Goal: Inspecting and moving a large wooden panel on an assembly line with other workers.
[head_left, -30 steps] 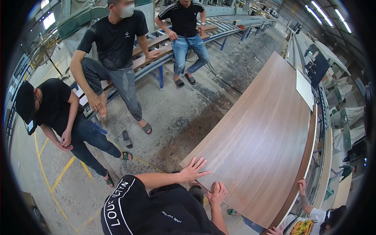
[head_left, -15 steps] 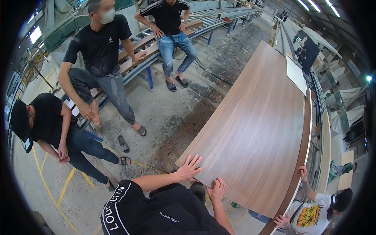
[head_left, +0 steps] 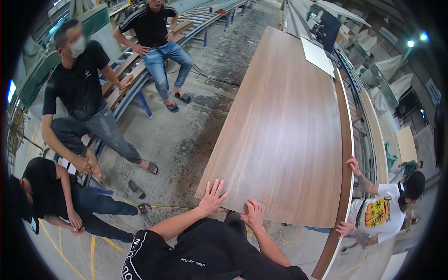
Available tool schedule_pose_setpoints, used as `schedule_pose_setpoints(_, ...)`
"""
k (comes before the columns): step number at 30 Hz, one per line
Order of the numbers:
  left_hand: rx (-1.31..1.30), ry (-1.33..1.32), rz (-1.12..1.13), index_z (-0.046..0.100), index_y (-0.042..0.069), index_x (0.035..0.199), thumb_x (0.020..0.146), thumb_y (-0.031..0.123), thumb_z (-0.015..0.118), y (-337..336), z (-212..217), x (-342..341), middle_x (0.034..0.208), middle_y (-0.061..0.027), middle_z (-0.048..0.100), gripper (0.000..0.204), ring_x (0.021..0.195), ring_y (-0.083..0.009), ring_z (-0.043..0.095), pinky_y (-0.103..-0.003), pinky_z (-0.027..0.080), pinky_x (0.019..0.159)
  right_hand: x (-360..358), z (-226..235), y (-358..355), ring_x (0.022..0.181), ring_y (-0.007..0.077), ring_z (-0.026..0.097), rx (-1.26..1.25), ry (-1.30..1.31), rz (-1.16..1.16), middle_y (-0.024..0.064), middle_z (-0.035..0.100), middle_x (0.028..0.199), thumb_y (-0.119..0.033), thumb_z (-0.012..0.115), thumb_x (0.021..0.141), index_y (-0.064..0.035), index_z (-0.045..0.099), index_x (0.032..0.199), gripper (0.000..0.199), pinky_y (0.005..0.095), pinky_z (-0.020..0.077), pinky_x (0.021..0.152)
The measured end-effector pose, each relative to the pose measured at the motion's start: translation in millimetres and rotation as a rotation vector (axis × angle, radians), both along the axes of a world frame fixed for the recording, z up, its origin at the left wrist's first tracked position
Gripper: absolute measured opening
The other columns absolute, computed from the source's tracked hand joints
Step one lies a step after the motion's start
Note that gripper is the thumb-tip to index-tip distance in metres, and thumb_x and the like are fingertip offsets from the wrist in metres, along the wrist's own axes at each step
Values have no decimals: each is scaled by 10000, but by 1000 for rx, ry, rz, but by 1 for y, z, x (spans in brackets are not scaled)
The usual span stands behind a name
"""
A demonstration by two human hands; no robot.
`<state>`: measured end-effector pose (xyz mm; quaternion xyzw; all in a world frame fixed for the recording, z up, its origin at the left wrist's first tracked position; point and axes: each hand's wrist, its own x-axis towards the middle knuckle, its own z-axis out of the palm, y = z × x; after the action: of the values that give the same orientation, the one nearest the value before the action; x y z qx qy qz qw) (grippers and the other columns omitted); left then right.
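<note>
A large wood-grain panel (head_left: 284,135) stretches away in front of me. My left hand (head_left: 213,198) lies flat on its near left corner, fingers spread. Farther right along the near edge, my right hand (head_left: 253,214) curls its fingers over the panel's rim, thumb side hidden below. Along the right side of the panel runs a long brown board (head_left: 346,140) with a pale outer edge. A co-worker in a white printed shirt (head_left: 379,212) has both hands on that board. On the panel's far right part rests a white sheet (head_left: 318,56).
To the left, a person in a mask (head_left: 77,88) sits by a roller conveyor (head_left: 198,22) bearing brown boards. Another person (head_left: 161,51) leans there, and one in a cap (head_left: 56,191) stands nearer. A loose slipper (head_left: 136,189) lies on the concrete floor (head_left: 172,140).
My view has turned, so the whole scene sits differently in the picture. Both my hands keep about the same places on the panel. The co-worker on the right still grips the brown board.
</note>
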<state>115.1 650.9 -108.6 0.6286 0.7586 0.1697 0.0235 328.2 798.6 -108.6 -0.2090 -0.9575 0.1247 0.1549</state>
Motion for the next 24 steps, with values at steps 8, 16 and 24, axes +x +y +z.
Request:
schedule_pose_setpoints(8, -82, 37, 0, 473, 177, 1392, 656, 585, 776, 1, 4, 2, 1546, -288, 219, 895, 1447, -480, 165, -688, 160, 1114, 3, 1, -2, 1144, 320, 507, -17, -15, -24, 84, 523, 1264, -267, 869, 533, -121, 567, 1167, 717, 451, 398, 962)
schedule_pose_setpoints(16, -85, 47, 0, 443, 212, 1436, 680, 600, 751, 1, 2, 2, 1545, -296, 213, 904, 1443, -497, 158, -698, 160, 1108, 0, 3, -2, 1156, 320, 495, -12, -5, -31, 75, 512, 1268, -262, 866, 544, -127, 568, 1170, 707, 445, 405, 965)
schedule_pose_setpoints(24, -133, 89, -3, 438, 248, 1443, 690, 618, 735, 3, 6, 1, 1537, -294, 237, 890, 1431, -493, 193, -690, 185, 1101, 0, 3, -2, 1164, 315, 492, -42, -1, -25, 76, 509, 1277, -249, 862, 561, -126, 562, 1186, 705, 444, 403, 965)
